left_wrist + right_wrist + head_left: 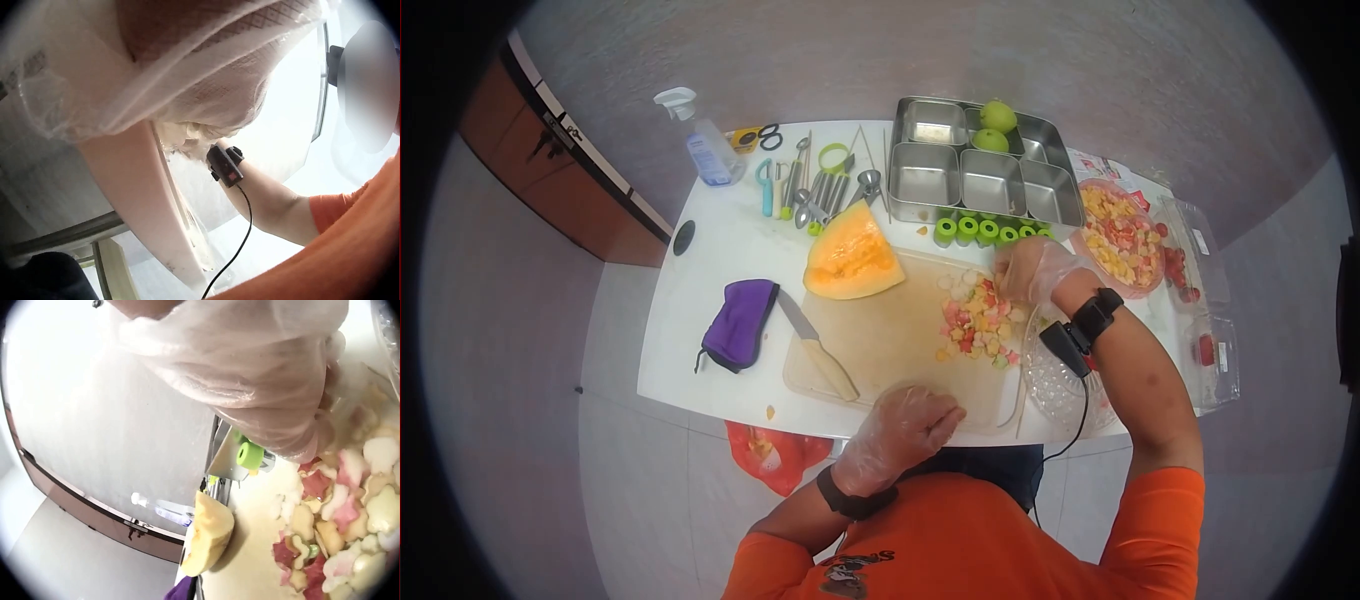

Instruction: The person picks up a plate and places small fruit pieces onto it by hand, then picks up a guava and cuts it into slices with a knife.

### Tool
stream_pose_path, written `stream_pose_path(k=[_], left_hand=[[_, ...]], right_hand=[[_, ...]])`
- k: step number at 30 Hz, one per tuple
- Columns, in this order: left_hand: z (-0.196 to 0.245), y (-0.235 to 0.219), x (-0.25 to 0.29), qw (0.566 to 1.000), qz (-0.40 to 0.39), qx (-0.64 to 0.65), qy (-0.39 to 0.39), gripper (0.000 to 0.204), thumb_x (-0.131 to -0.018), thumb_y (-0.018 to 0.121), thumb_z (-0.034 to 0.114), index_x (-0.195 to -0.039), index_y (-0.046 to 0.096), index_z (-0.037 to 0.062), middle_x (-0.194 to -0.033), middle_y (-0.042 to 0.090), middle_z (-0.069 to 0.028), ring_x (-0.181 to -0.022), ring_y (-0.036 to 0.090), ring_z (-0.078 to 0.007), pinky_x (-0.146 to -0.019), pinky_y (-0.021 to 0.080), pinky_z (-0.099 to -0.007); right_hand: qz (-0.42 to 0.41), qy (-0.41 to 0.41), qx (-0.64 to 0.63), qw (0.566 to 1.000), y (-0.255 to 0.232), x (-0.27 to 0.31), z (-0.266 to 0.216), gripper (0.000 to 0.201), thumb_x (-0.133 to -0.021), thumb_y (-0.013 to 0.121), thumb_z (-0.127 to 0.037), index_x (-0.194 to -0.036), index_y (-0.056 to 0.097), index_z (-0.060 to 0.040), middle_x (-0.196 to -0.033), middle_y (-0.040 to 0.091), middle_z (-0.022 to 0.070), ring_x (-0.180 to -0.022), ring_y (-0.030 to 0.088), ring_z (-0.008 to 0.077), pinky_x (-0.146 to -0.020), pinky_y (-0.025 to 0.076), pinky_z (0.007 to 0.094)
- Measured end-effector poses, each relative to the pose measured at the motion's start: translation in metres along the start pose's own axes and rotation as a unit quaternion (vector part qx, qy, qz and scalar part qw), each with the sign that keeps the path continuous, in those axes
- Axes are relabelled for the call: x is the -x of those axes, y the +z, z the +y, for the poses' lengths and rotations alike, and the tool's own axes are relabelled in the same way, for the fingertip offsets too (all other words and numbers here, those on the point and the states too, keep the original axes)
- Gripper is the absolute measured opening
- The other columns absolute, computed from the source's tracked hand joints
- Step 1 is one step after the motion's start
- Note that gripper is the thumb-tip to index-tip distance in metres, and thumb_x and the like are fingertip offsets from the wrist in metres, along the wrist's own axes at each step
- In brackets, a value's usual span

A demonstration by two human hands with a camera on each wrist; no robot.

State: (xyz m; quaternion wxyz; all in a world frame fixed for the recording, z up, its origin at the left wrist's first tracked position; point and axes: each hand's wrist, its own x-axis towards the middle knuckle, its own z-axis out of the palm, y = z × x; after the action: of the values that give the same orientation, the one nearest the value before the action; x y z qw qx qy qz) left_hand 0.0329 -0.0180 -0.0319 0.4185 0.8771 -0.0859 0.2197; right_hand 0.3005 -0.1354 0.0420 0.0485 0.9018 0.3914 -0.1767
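My right hand (pixel 1030 272), in a clear plastic glove, is at the right edge of the cutting board (pixel 880 345). Its bent fingers reach down beside a heap of small shaped fruit pieces (pixel 978 325), red, pink, yellow and pale. In the right wrist view the fingertips are right at the pieces; I cannot tell whether one is pinched. My left hand (pixel 905 425), also gloved, lies loosely curled at the near edge of the board, with nothing visible in it. A large orange-fleshed melon wedge (pixel 853 255) and a wooden-handled knife (pixel 825 355) lie on the board's left side.
Green-handled cutters (pixel 967 231) line up before a steel compartment tray (pixel 925 178) holding two green fruits (pixel 997 116). At right stand a bowl of cut fruit (pixel 1120 235) and a clear dish (pixel 1060 385). Tools (pixel 825 195), a spray bottle (pixel 708 150) and a purple pouch (pixel 742 322) lie left.
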Motion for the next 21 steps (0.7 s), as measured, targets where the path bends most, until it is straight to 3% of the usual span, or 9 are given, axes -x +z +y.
stream_pose_path(k=[5, 7, 8, 10, 11, 13, 14, 18, 21], left_hand=[[0.003, 0.001, -0.001, 1.000, 0.006, 0.005, -0.020, 0.007, -0.083, 0.070, 0.013, -0.079, 0.066, 0.0084, -0.066, 0.059, -0.0087, -0.064, 0.058, -0.0312, -0.061, 0.046, -0.0416], [0.000, 0.002, 0.001, 1.000, 0.007, 0.002, -0.016, 0.007, -0.083, 0.071, 0.013, -0.080, 0.066, 0.0080, -0.066, 0.059, -0.0089, -0.064, 0.058, -0.0314, -0.061, 0.046, -0.0418], [-0.001, 0.003, 0.001, 1.000, 0.008, -0.002, -0.010, 0.008, -0.083, 0.071, 0.013, -0.080, 0.067, 0.0075, -0.066, 0.059, -0.0090, -0.064, 0.058, -0.0317, -0.061, 0.046, -0.0421], [0.000, 0.003, -0.001, 1.000, 0.002, -0.002, -0.003, 0.008, -0.082, 0.071, 0.013, -0.080, 0.067, 0.0071, -0.066, 0.059, -0.0094, -0.064, 0.058, -0.0320, -0.061, 0.046, -0.0422], [0.001, 0.002, -0.001, 1.000, -0.003, -0.010, -0.007, 0.008, -0.082, 0.071, 0.013, -0.080, 0.067, 0.0067, -0.066, 0.059, -0.0097, -0.064, 0.058, -0.0323, -0.061, 0.047, -0.0424], [0.002, 0.002, -0.003, 1.000, -0.008, -0.001, -0.005, 0.007, -0.081, 0.071, 0.012, -0.080, 0.067, 0.0064, -0.066, 0.059, -0.0103, -0.064, 0.058, -0.0325, -0.061, 0.046, -0.0426], [0.003, 0.001, -0.003, 1.000, -0.009, 0.001, -0.009, 0.006, -0.081, 0.071, 0.011, -0.081, 0.067, 0.0061, -0.066, 0.059, -0.0108, -0.064, 0.058, -0.0328, -0.061, 0.046, -0.0428], [0.007, 0.000, -0.005, 1.000, -0.017, -0.004, -0.010, 0.005, -0.081, 0.071, 0.009, -0.080, 0.067, 0.0058, -0.064, 0.057, -0.0110, -0.062, 0.056, -0.0323, -0.059, 0.045, -0.0428], [0.010, -0.001, -0.006, 0.998, -0.042, -0.029, -0.024, 0.008, -0.080, 0.072, 0.011, -0.080, 0.065, 0.0069, -0.067, 0.057, -0.0103, -0.063, 0.057, -0.0316, -0.060, 0.047, -0.0418]], right_hand=[[0.076, -0.013, -0.103, 0.992, -0.031, 0.042, 0.005, 0.026, -0.072, 0.071, -0.027, -0.092, 0.073, -0.0109, -0.089, 0.072, 0.0119, -0.079, 0.069, 0.0270, -0.074, 0.054, 0.0378], [0.071, 0.074, -0.275, 0.956, -0.044, 0.066, 0.006, 0.012, -0.075, 0.068, -0.016, -0.083, 0.070, -0.0076, -0.075, 0.066, 0.0015, -0.065, 0.061, 0.0142, -0.060, 0.049, 0.0298], [0.074, 0.082, -0.275, 0.955, -0.041, 0.072, 0.016, 0.012, -0.075, 0.068, -0.016, -0.083, 0.070, -0.0076, -0.075, 0.066, 0.0015, -0.065, 0.061, 0.0142, -0.060, 0.049, 0.0298], [0.106, 0.044, -0.409, 0.905, -0.030, 0.087, 0.052, 0.015, -0.073, 0.068, -0.008, -0.086, 0.070, -0.0036, -0.077, 0.066, 0.0015, -0.068, 0.060, 0.0094, -0.063, 0.049, 0.0252], [0.109, 0.052, -0.407, 0.906, -0.025, 0.097, 0.067, 0.015, -0.073, 0.068, -0.008, -0.086, 0.070, -0.0036, -0.077, 0.066, 0.0015, -0.068, 0.060, 0.0094, -0.063, 0.049, 0.0252], [0.085, 0.053, -0.535, 0.839, -0.016, 0.117, 0.088, 0.009, -0.075, 0.067, -0.005, -0.083, 0.068, -0.0007, -0.072, 0.063, -0.0003, -0.062, 0.057, 0.0087, -0.057, 0.046, 0.0236], [0.102, 0.119, -0.573, 0.804, -0.015, 0.126, 0.085, 0.005, -0.076, 0.068, -0.006, -0.079, 0.067, -0.0021, -0.070, 0.062, -0.0001, -0.058, 0.055, 0.0086, -0.054, 0.044, 0.0238], [0.145, 0.160, -0.596, 0.773, 0.022, 0.145, 0.125, 0.004, -0.078, 0.069, -0.007, -0.077, 0.066, -0.0043, -0.071, 0.062, 0.0000, -0.057, 0.054, 0.0082, -0.052, 0.044, 0.0236], [0.175, 0.212, -0.541, 0.795, 0.047, 0.150, 0.145, 0.001, -0.079, 0.067, -0.005, -0.080, 0.066, -0.0049, -0.071, 0.062, -0.0006, -0.059, 0.052, 0.0068, -0.054, 0.039, 0.0224]])
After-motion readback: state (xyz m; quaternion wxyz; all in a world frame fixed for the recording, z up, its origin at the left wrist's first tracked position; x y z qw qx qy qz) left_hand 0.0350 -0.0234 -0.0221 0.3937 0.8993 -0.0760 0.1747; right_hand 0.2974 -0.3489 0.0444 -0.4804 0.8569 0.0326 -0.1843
